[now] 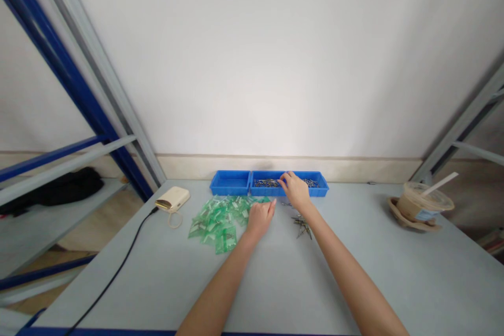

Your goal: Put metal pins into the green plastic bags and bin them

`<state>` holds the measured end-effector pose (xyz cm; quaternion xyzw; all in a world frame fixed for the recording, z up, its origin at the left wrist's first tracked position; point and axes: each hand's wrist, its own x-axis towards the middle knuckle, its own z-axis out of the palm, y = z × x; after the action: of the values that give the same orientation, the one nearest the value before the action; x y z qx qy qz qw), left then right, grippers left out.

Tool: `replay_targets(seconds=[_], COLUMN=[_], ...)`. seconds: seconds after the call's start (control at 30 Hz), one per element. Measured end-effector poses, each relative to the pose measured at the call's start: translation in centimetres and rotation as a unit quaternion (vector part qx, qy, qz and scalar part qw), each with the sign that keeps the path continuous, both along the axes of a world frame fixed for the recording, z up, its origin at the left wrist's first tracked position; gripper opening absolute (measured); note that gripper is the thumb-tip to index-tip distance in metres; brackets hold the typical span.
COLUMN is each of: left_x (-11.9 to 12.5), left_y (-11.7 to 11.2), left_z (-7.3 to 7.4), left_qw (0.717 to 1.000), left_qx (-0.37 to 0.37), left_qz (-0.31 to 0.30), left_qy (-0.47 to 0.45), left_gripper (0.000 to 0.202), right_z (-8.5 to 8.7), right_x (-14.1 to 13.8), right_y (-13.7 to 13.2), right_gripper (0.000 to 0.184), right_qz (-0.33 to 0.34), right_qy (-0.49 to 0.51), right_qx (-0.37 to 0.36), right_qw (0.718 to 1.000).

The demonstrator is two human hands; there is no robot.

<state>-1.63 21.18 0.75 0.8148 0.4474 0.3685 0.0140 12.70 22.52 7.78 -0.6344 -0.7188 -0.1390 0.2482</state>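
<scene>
My left hand [260,219] rests on the table at the right edge of a pile of small green-tinted plastic bags [218,220]. Its fingers are curled and the thumb points outward; anything inside them is hidden. My right hand [296,190] reaches over the blue trays, fingertips pinched together above the middle tray [269,191], which contains thin metal pieces [265,182]. What the pinch holds is too small to make out. More such pieces lie in the right tray [321,191]. Below my right wrist sits a small heap of metal pieces [302,227], partly covered by the forearm.
A third blue tray [230,190] stands at the left of the row by the wall. To the left, a cream device [173,198] trails a black cable [128,254]. A lidded plastic cup [423,202] with a straw sits in a cardboard holder [413,223] at right. Metal frames flank the table.
</scene>
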Motion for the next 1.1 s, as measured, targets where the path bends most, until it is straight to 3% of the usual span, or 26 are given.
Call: replay_targets(seconds=[0.2,0.33,0.57,0.77,1.1], left_x=[0.3,0.2,0.0,0.0,0.2], left_y=[0.1,0.1,0.4,0.5,0.3], left_z=[-0.2,-0.4,-0.5,-0.5,-0.4], left_qw=[0.999,0.998,0.997,0.998,0.994], left_qx=[0.035,0.039,0.023,0.005,0.026], left_qz=[-0.003,-0.013,-0.044,-0.035,-0.087], left_qy=[0.041,0.049,0.062,0.052,0.062], left_gripper=[0.052,0.045,0.028,0.023,0.009], right_z=[-5.0,-6.6,-7.0,-6.8,-6.1], right_x=[2.9,3.3,1.9,1.2,1.3], right_y=[-3.3,-3.5,-3.2,-3.3,-4.2], right_gripper=[0.010,0.009,0.022,0.016,0.016], right_qz=[-0.013,-0.008,-0.017,-0.005,0.033], right_qy=[-0.020,0.013,0.027,0.042,0.054], right_qx=[-0.055,-0.065,0.003,-0.044,-0.052], right_qw=[0.998,0.998,0.999,0.998,0.997])
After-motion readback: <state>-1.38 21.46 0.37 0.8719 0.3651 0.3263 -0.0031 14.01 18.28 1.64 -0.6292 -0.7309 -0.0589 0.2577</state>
